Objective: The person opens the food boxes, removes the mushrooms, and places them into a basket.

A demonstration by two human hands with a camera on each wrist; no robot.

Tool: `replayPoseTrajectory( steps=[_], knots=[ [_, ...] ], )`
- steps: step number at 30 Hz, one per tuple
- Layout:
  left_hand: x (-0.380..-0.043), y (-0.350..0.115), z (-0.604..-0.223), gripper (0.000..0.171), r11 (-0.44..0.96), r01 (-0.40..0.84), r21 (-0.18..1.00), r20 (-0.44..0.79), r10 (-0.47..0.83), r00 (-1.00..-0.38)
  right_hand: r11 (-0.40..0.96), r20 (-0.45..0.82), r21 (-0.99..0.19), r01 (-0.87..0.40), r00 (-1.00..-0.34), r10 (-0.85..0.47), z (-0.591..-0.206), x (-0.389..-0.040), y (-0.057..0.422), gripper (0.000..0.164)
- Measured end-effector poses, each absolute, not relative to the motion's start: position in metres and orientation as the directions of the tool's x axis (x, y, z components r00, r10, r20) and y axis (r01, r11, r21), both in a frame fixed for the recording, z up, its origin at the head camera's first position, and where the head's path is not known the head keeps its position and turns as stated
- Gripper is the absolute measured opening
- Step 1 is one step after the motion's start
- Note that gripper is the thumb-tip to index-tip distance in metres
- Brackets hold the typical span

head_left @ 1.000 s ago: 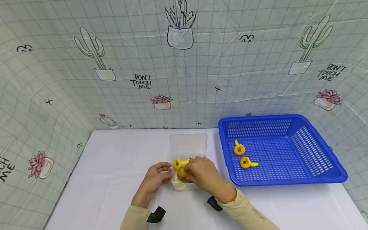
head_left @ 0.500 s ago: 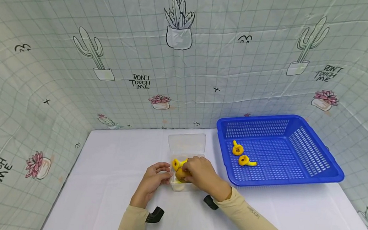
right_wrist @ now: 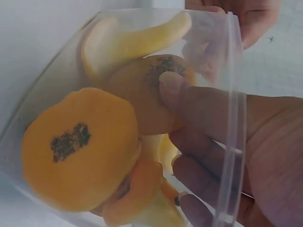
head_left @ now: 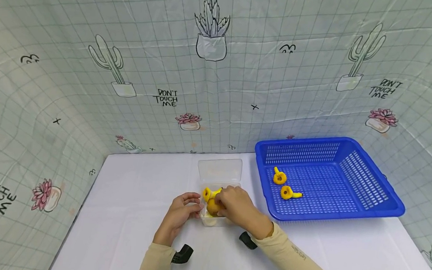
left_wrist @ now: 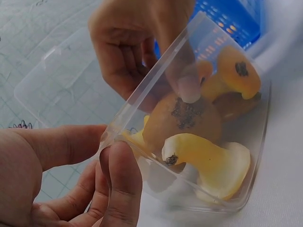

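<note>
1. With our left hand (head_left: pixel 178 212), we are pinching the clear plastic box (head_left: pixel 223 222) by its rim.
2. With our right hand (head_left: pixel 238 205), we are pinching a brownish-orange mushroom-shaped piece (head_left: pixel 213 208) inside it.

A makeshift tabletop booth — cactus-print cloth (head_left: pixel 227 85) on three sides of a white-covered table (head_left: pixel 136 200).
</note>
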State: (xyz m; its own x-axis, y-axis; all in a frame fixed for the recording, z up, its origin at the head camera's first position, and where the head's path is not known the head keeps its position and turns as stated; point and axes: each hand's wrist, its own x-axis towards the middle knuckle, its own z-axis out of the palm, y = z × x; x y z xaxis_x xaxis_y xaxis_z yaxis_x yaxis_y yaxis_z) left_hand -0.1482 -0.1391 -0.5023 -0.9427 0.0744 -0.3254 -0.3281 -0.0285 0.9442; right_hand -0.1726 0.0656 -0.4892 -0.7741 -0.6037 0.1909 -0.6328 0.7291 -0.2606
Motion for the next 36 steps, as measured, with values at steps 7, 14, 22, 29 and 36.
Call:
replayPoseTrajectory(
  steps=[7, 14, 22, 29, 36],
  knots=[
    [-0.146, -0.14, -0.502, 0.036, -0.031, -0.331, 0.943, -0.328, 0.071, -0.942, 0.698, 0.18, -0.319, -0.641, -0.764, -0.619, -0.486, -0.172, 0.069, 0.02],
    [-0.146, -0.14, -0.505, 0.037, -0.036, -0.335, 0.941, -0.332, 0.074, -0.94, 0.656, 0.146, -0.443, -0.611, -0.771, -0.62, -0.478, -0.17, 0.078, 0.021],
    [-0.147, -0.14, -0.506, 0.036, -0.038, -0.336, 0.941, -0.333, 0.077, -0.94, 0.646, 0.068, -0.552, -0.527, -0.801, -0.595, -0.472, -0.168, 0.084, 0.021],
    [-0.147, -0.14, -0.504, 0.036, -0.038, -0.319, 0.947, -0.315, 0.08, -0.946, 0.649, 0.039, -0.563, -0.512, -0.801, -0.597, -0.47, -0.17, 0.085, 0.018],
    [-0.148, -0.139, -0.507, 0.036, -0.038, -0.326, 0.945, -0.321, 0.088, -0.943, 0.633, 0.02, -0.6, -0.49, -0.8, -0.6, -0.467, -0.171, 0.089, 0.016]
  ],
)
